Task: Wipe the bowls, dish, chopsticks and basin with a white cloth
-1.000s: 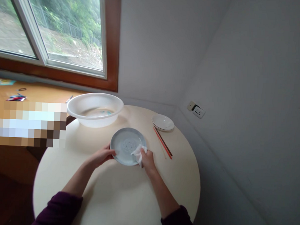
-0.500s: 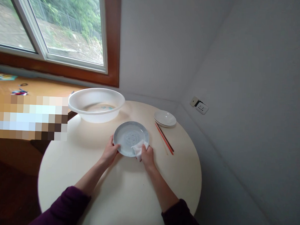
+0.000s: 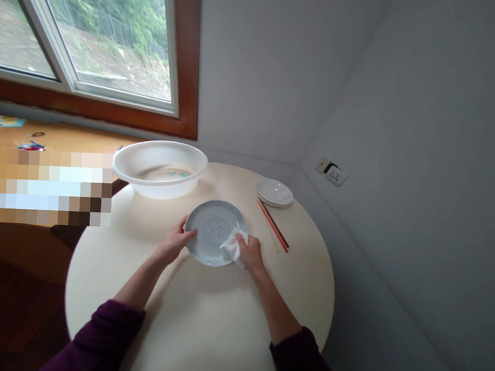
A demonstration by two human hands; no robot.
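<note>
A pale grey-blue plate (image 3: 208, 233) with a patterned centre and rim is held over the table, its face tipped towards me. My left hand (image 3: 176, 240) grips its left edge, thumb on top and fingers underneath. Pinched in my right hand (image 3: 250, 252) is a white tissue (image 3: 233, 246), which lies against the plate's lower right rim. The fingers of my right hand under the rim are partly hidden.
The round cream table (image 3: 192, 325) bears a translucent white basin (image 3: 161, 190) at the back left. White dishes (image 3: 274, 192) stand at the back right, beside several chopsticks (image 3: 275, 226). A wooden desk (image 3: 69, 134) adjoins on the left; walls close in the right side.
The tissue and my right hand have slid a little to the right and up along the plate's rim. My left hand has shifted slightly left and up with the plate's edge.
</note>
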